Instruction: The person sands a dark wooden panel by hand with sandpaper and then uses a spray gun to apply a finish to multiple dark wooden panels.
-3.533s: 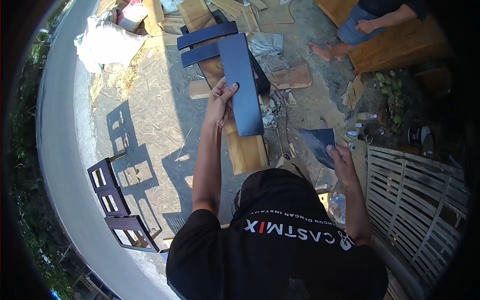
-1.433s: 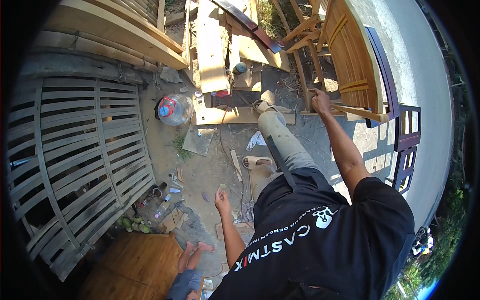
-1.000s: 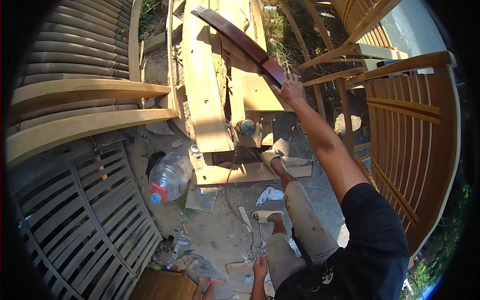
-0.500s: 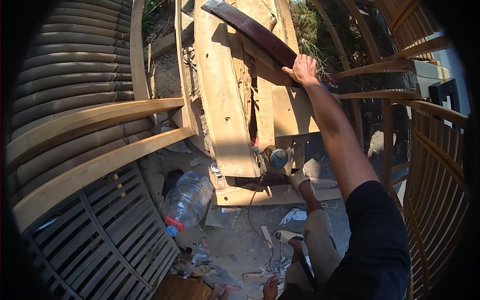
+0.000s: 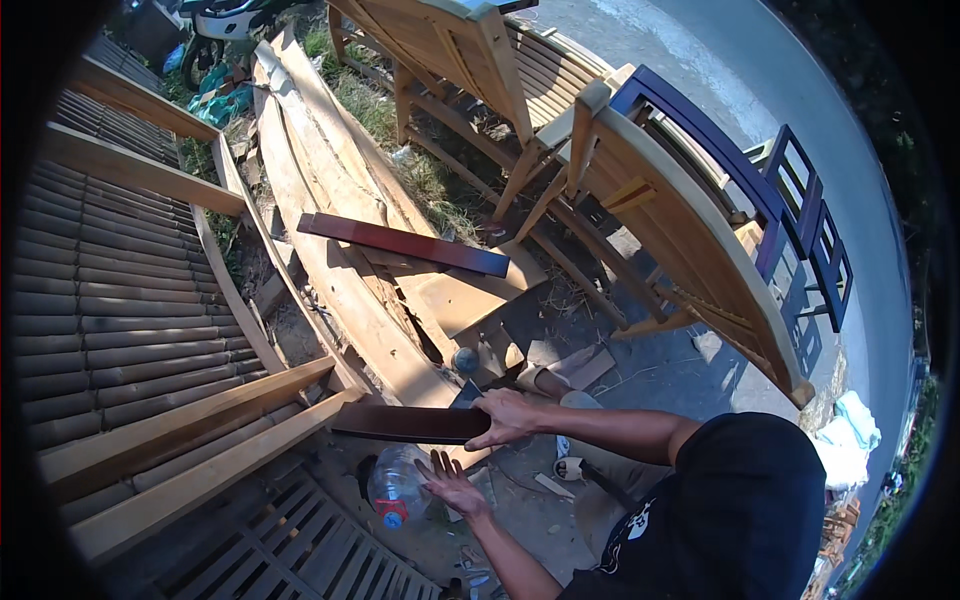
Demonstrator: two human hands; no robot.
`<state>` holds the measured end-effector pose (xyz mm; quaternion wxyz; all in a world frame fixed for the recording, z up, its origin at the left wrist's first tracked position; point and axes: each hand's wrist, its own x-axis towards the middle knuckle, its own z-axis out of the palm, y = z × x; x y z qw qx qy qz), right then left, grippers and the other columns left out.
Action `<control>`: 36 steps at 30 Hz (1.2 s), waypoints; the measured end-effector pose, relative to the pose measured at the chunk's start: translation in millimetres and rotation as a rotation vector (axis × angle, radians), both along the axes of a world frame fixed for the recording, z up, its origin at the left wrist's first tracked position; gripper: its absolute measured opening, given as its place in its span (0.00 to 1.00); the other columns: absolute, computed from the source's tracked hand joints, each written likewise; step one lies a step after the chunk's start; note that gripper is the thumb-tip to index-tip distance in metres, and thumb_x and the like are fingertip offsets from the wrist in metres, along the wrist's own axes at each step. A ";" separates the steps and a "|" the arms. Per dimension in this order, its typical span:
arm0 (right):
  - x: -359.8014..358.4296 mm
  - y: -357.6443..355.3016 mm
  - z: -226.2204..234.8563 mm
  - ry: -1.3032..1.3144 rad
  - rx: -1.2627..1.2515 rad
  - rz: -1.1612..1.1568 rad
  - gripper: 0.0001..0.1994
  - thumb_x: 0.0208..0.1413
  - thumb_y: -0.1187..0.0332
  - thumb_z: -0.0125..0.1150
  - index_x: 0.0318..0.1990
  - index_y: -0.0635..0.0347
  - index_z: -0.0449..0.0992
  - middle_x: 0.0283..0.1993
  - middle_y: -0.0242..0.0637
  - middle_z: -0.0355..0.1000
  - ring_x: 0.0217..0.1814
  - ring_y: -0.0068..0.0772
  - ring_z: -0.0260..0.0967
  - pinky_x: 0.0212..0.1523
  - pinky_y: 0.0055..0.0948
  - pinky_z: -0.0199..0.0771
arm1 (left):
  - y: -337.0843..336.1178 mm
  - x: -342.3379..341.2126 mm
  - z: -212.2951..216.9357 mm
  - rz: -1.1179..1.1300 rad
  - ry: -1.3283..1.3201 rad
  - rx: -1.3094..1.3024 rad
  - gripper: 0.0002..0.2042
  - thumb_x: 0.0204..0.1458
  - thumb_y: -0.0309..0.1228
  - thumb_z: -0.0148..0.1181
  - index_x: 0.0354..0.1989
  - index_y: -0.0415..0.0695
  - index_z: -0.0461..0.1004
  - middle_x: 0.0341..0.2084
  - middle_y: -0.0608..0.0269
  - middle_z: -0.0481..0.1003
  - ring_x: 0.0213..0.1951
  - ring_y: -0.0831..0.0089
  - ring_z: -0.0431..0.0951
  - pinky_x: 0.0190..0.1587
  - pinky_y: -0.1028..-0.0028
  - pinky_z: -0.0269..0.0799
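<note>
A dark brown-red stained board point(image 5: 400, 423) is in my right hand point(image 5: 507, 415), which grips its right end with the thumb along the near side. The board is held level, above the near end of the pale planks. Just below it, my left hand point(image 5: 455, 489) has its fingers spread and holds nothing, close to a clear plastic jug point(image 5: 397, 478) with a red collar and blue cap. A second stained board point(image 5: 405, 243), reddish, lies across the long rough planks point(image 5: 330, 235) beyond my hands.
Bamboo-slat panels and a wooden frame point(image 5: 190, 430) stand on the left. Slatted wooden chairs point(image 5: 680, 230) and a dark purple frame point(image 5: 690, 130) are at the right. A round-topped can point(image 5: 465, 361) stands by the planks' near end. Scraps litter the ground near my feet.
The view has swung right. My right hand has come back from the planks toward me and now holds a stained board off them; another lies there. My left hand has risen from the lower edge, fingers spread.
</note>
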<state>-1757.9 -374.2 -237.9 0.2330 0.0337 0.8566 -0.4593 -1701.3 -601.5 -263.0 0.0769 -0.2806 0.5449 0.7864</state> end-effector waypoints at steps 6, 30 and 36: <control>162.7 -67.8 107.4 0.411 0.072 0.044 0.46 0.46 0.33 0.71 0.56 0.73 0.75 0.44 0.55 0.75 0.47 0.54 0.75 0.49 0.48 0.74 | -10.2 39.7 130.4 -0.072 0.162 0.015 0.42 0.65 0.69 0.38 0.67 0.38 0.59 0.56 0.47 0.70 0.56 0.56 0.73 0.60 0.56 0.72; 435.4 75.9 291.8 1.005 0.148 0.337 0.26 0.70 0.59 0.51 0.72 0.55 0.65 0.80 0.43 0.57 0.83 0.46 0.51 0.81 0.54 0.47 | 95.3 315.6 276.0 -0.527 0.028 0.654 0.32 0.74 0.54 0.30 0.75 0.42 0.57 0.67 0.43 0.66 0.63 0.53 0.73 0.64 0.53 0.72; 426.5 141.7 306.9 1.000 0.086 0.376 0.24 0.71 0.61 0.50 0.71 0.56 0.67 0.79 0.44 0.58 0.84 0.45 0.49 0.82 0.52 0.44 | 155.3 350.1 285.0 -0.602 0.201 0.970 0.33 0.73 0.55 0.32 0.75 0.43 0.57 0.65 0.43 0.68 0.60 0.52 0.77 0.60 0.52 0.77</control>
